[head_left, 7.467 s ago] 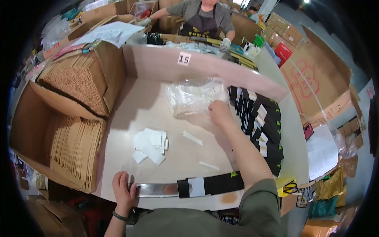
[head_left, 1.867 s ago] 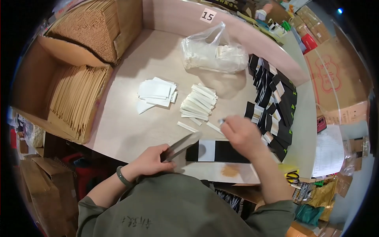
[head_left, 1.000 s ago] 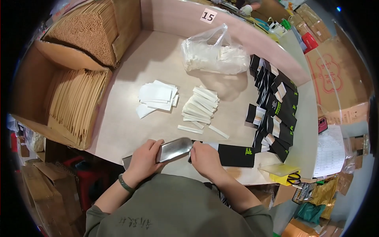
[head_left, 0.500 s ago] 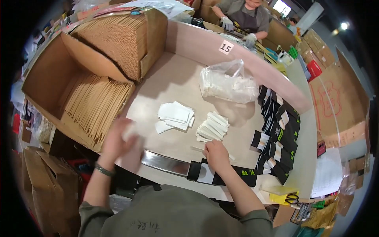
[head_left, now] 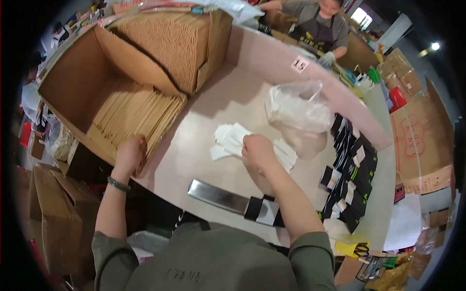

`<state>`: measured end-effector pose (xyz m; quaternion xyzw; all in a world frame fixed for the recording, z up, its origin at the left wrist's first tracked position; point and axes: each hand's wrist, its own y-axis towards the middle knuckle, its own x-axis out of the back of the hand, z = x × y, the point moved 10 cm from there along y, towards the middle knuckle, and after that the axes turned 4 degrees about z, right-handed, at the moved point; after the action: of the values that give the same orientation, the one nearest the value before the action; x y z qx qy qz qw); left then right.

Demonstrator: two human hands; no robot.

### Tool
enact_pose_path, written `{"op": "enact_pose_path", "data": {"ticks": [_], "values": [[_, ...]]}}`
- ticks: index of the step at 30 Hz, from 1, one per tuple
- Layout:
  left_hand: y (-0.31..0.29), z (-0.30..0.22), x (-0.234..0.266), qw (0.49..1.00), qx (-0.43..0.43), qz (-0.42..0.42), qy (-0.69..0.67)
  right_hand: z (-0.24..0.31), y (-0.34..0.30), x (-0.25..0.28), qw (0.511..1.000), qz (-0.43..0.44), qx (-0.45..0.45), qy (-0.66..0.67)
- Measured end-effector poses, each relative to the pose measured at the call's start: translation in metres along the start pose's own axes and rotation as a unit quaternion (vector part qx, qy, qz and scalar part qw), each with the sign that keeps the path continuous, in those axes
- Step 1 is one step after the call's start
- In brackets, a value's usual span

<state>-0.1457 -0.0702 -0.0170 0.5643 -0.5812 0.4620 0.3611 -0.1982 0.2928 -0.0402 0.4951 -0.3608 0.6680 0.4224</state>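
The left hand has its fingers curled in at the near end of a row of slim kraft-brown pieces; whether it pinches one cannot be told. The right hand is half closed, fingertips down at the right edge of the white cards; its grip is hidden too.

The brown pieces stand packed in an open carton under and beyond the left hand. They look light and fairly stiff, best taken singly by the exposed upper edge. The cards, just left of the right fingertips, look thin and likely to slide over one another; an overhanging corner offers the surest hold. White paper strips lie just right of the right hand and look light and easily bent.

On the body side of both hands, a polished metal channel runs into a black sleeve, partly covered by the right forearm. The metal looks rigid and slippery, the sleeve like creasable card; the channel's bare left end suits a grip.

Tabletop shows between the hands, bounded by the carton wall beside the left one. Beyond the right hand sit a clear plastic bag and a pinkish partition; farther right, heaped black sleeves limit sideways room.
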Motion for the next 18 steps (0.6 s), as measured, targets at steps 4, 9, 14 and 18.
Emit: {"op": "enact_pose_path", "data": {"ticks": [4,9,14,18], "values": [[0.01,0.003,0.01,0.996,-0.052,-0.07,0.013,0.045,-0.064,0.015,0.983,0.069,-0.004,0.168],[-0.01,0.0,0.04,0.973,-0.07,-0.22,-0.027,0.067,-0.133,-0.034,0.983,0.138,0.033,0.12],[-0.047,-0.072,-0.032,0.885,-0.135,-0.002,-0.446,0.064,-0.136,-0.029,0.987,0.004,-0.011,0.163],[-0.058,-0.102,-0.08,0.822,-0.116,0.263,-0.492,0.062,-0.166,0.002,0.982,-0.07,0.04,0.173]]}}
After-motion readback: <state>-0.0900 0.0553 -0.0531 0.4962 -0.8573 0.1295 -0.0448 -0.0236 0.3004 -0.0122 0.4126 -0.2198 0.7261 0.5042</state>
